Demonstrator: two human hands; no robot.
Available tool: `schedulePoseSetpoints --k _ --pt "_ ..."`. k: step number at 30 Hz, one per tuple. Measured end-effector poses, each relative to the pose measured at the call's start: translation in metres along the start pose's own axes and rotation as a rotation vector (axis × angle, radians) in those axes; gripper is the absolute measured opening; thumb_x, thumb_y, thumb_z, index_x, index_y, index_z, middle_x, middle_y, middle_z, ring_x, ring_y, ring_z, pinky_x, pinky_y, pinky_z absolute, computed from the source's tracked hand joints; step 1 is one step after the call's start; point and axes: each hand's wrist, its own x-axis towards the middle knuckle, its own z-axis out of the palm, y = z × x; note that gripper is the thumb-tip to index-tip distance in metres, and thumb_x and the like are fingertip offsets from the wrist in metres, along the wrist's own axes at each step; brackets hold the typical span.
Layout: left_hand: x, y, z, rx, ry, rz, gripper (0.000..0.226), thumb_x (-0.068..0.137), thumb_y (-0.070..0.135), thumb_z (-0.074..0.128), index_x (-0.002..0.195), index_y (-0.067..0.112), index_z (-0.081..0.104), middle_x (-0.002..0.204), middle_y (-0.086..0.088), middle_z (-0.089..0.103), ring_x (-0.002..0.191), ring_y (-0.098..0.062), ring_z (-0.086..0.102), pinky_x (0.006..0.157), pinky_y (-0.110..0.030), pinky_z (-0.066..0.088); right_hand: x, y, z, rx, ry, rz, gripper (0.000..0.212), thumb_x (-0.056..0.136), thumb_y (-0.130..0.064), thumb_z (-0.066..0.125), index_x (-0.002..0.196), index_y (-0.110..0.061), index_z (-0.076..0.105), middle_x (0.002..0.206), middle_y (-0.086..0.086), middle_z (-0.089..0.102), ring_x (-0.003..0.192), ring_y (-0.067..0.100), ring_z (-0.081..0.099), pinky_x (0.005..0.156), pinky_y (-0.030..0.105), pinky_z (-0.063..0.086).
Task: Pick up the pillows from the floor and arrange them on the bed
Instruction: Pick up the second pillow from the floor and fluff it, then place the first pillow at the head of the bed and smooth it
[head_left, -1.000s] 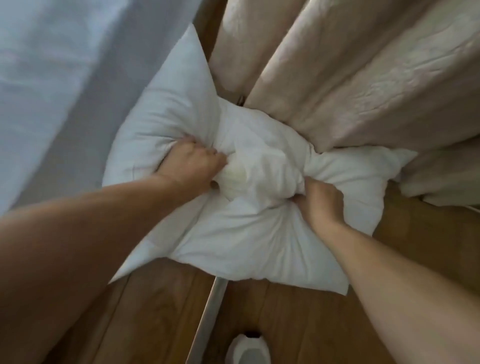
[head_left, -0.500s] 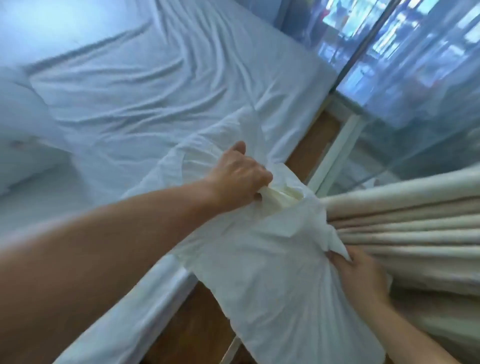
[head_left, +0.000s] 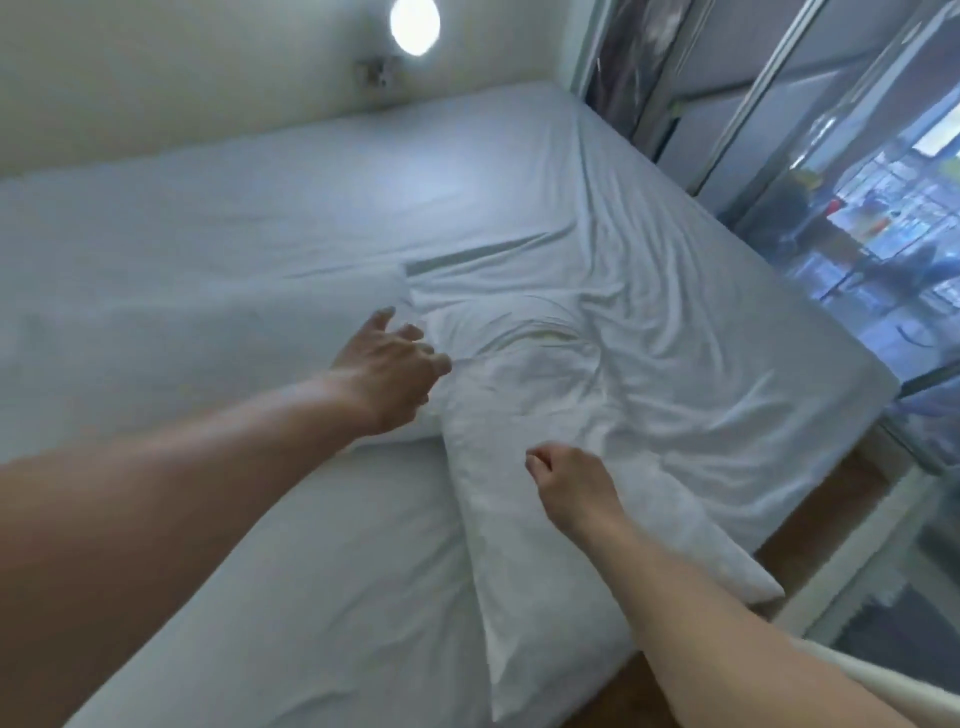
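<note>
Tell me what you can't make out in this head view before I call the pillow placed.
- Left hand: fingers spread over the pillow; motion blur hides whether they touch it.
- Right hand: curled on the pillow; what the fingers pinch, if anything, is hidden under the hand.
- Pillow's near corner: past the bed edge, support unclear.
- Floor: only a strip shows; any remaining pillows are out of frame.

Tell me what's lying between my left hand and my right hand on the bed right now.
In the head view, the white pillow lies between the left hand and the right hand, rumpled on the bed; nothing else is there.
</note>
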Motion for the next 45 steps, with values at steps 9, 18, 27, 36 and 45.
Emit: schedulePoseSetpoints --k 9,18,27,36,45 --pt "-0.071 -0.124 0.033 -0.174 -0.155 -0.468 0.042 0.088 0.043 0.053 0.127 0.027 0.053 0.127 -0.001 0.06 0.12 -0.025 0.049 0.102 -0.041 0.03 0.08 -0.114 0.042 -0.271 -0.134 -0.361 0.035 0.092 -0.041 0.05 0.123 -0.029 0.057 0.121 -0.001 0.062 0.11 0.023 0.058 0.085 0.033 0.046" --pt "-0.095 -0.251 0.106 -0.365 -0.371 -0.709 0.069 0.085 0.055 0.054 0.145 0.037 0.027 0.154 -0.003 0.028 0.139 -0.027 0.026 0.11 -0.051 0.029 0.186 -0.248 0.098 -0.254 -0.259 -0.389 0.068 0.092 -0.051 0.048 0.149 -0.022 0.022 0.148 0.006 0.036 0.131 0.03 0.038 0.102 0.045 0.04" --pt "0.028 -0.345 0.376 -0.352 -0.3 -0.765 0.13 0.038 0.101 0.028 0.147 0.041 -0.011 0.162 -0.003 -0.005 0.144 -0.029 -0.018 0.106 -0.06 -0.019 0.347 -0.256 0.332 -0.541 0.02 -0.37 0.096 0.066 -0.086 0.032 0.141 -0.027 0.041 0.149 0.014 0.039 0.134 0.04 0.031 0.097 0.067 0.017" --pt "0.041 -0.351 0.368 -0.289 -0.058 -0.582 0.043 0.071 0.061 0.061 0.085 0.02 0.066 0.081 0.002 0.063 0.074 -0.02 0.062 0.063 -0.035 0.049 0.362 -0.28 0.345 -0.387 0.299 -0.52 0.019 0.07 -0.018 0.067 0.088 -0.02 0.073 0.073 0.001 0.065 0.067 0.027 0.063 0.062 0.036 0.04" --pt "0.051 -0.365 0.394 -0.428 0.107 -0.466 0.026 0.065 0.029 0.083 0.069 0.018 0.06 0.063 -0.002 0.058 0.054 -0.025 0.056 0.047 -0.031 0.043 0.365 -0.294 0.344 -0.426 0.341 -0.404 0.006 0.071 -0.021 0.066 0.074 -0.022 0.071 0.063 0.001 0.06 0.063 0.028 0.062 0.059 0.036 0.04"
